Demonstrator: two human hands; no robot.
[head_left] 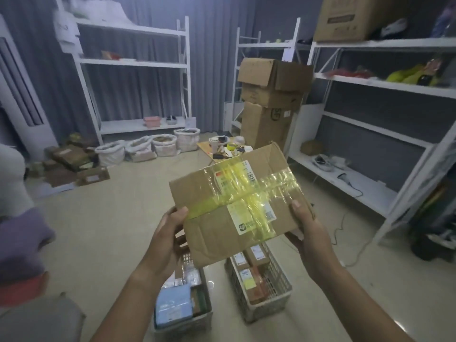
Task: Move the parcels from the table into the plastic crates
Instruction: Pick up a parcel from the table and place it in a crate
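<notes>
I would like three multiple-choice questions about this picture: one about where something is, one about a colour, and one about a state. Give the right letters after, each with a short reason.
1. Where are the two plastic crates?
A. on the floor below the held parcel
B. on the right shelf
C. on a chair

2. What colour is the tape across the held parcel?
A. red
B. yellow
C. black

3. How is the parcel held?
A. by the left hand alone
B. it lies on the floor
C. by both hands, in the air

Answers:
1 A: the left crate and right crate stand on the floor under the parcel.
2 B: yellow tape crosses its top.
3 C: the left hand and right hand grip opposite edges.
</notes>
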